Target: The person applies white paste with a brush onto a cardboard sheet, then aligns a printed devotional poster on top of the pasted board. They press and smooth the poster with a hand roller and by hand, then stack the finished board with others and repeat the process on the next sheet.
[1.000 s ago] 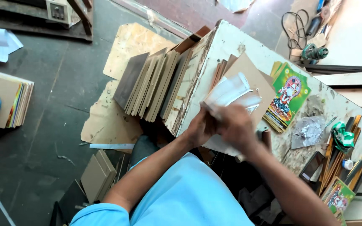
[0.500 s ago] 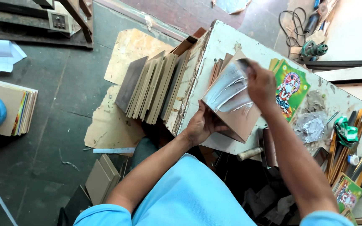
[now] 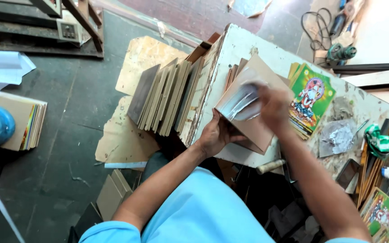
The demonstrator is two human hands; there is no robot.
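Observation:
My left hand grips the near edge of a brown board that lies tilted on the white worktable. On the board's upper part my right hand presses a crumpled white-grey sheet or cloth, blurred by motion. More brown boards are stacked under and behind the held one. A pile of colourful printed pictures lies just right of my right hand.
Several boards lean upright against the table's left side over floor cardboard. A grey smeared pad, green tape roll and wooden strips lie at the right. Stacked sheets sit on the floor at left.
My right hand has slid with the white sheet from the board's near end up across its surface and slightly back. My left hand has stayed on the board's near edge.

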